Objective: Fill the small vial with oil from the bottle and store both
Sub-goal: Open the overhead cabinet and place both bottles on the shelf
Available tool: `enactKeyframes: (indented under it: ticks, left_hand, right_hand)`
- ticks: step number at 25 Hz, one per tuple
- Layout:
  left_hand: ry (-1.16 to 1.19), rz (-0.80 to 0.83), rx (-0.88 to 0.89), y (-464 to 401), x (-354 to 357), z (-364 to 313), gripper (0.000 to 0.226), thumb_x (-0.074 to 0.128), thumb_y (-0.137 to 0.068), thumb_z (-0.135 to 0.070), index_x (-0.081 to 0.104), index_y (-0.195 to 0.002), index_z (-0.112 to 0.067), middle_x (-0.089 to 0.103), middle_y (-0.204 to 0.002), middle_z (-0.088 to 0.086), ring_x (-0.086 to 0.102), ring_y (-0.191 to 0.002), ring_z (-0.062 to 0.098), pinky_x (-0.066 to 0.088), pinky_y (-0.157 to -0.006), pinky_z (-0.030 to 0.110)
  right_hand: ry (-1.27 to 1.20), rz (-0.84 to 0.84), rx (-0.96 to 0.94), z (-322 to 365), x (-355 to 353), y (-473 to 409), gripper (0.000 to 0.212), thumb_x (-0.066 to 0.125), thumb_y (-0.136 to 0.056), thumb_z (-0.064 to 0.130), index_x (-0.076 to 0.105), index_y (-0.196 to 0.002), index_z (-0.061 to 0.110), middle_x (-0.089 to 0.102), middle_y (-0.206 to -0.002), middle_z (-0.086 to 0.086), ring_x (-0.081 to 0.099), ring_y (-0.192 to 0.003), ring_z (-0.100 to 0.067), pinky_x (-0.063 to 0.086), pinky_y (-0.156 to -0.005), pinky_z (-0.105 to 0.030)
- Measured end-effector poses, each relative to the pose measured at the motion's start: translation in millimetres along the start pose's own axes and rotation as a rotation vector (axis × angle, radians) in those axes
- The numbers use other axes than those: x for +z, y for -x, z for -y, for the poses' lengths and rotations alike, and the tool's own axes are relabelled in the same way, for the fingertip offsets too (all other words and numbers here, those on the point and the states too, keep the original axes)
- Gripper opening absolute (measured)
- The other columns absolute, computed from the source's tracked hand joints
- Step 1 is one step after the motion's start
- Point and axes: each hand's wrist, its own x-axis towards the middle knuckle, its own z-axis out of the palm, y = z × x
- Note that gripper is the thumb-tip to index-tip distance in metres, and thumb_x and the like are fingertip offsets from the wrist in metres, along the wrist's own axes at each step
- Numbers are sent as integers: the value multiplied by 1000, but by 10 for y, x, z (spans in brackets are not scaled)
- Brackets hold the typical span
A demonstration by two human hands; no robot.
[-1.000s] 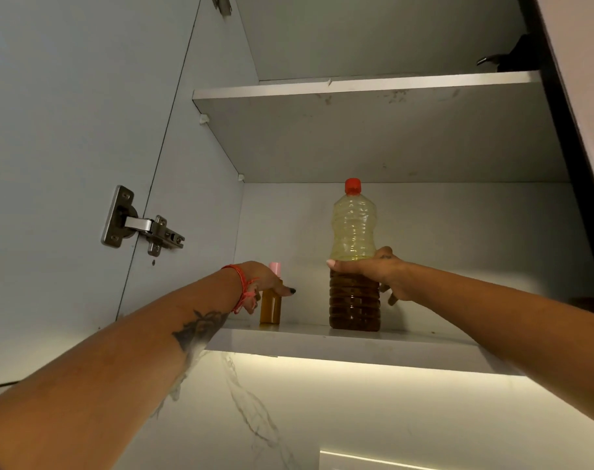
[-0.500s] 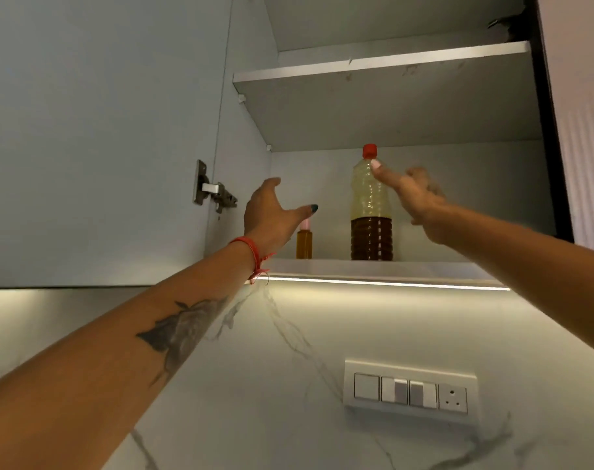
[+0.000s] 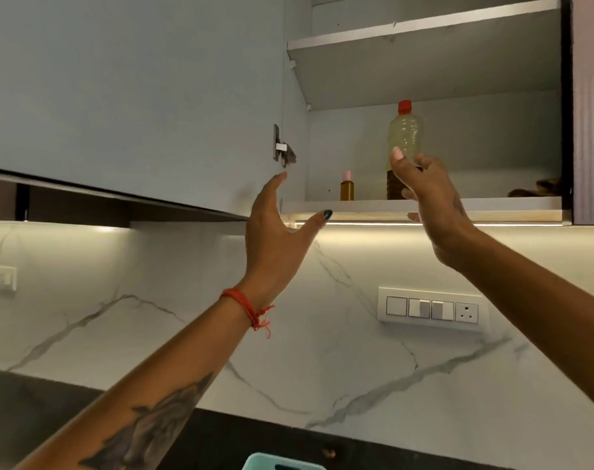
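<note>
The oil bottle [image 3: 404,137], clear plastic with a red cap and dark oil in its lower part, stands upright on the bottom shelf [image 3: 356,206] of the open wall cabinet. Left of it stands the small amber vial [image 3: 347,188] with a pink cap. My left hand [image 3: 278,232] is raised below the shelf edge, fingers spread, holding nothing. My right hand [image 3: 428,198] is lifted in front of the bottle, fingers relaxed, holding nothing; it hides the bottle's lower right part.
The cabinet door [image 3: 136,96] hangs open to the left, with a metal hinge [image 3: 282,152]. An upper shelf [image 3: 424,27] sits above. A switch panel [image 3: 431,308] is on the marble backsplash. A teal basket rim [image 3: 278,463] shows at the bottom edge.
Both hands let go of the vial and the bottle, then drew back and down from the shelf. The view has pulled away from the cabinet.
</note>
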Motion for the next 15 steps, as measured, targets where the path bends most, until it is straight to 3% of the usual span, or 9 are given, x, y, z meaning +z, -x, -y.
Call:
enactKeyframes:
  ticks: [4,7,11,15]
  left_hand:
    - [17,-1,-49,386,-358,3,71,73,-74,-32,38,-135,-24,40,-143,-2,38,-130,12,34,-100,22]
    - [17,-26,-94,650,-633,21,70,72,-74,-32,37,-134,-28,41,-142,-4,40,-128,11,35,-96,15]
    - [71,-227,-87,864,-933,-54,80,74,-70,-31,26,-134,-31,34,-142,-6,42,-124,10,40,-102,29]
    - [121,-375,-3,813,-1105,-306,93,76,-67,-27,12,-132,-44,20,-150,-10,33,-128,2,35,-105,27]
  right_hand:
    - [-45,17,31,99,212,499,98,47,-64,81,26,-142,24,42,-135,4,42,-124,-20,34,-106,-51]
    - [-58,54,2,211,348,796,88,49,-68,75,26,-141,30,40,-141,1,41,-116,-12,37,-101,-42]
    - [-17,117,-159,539,576,1126,96,45,-59,78,24,-142,36,40,-143,8,40,-120,-5,33,-94,-31]
    - [-8,181,-340,1014,889,1367,94,45,-55,78,21,-139,44,37,-143,16,38,-118,2,33,-86,-17]
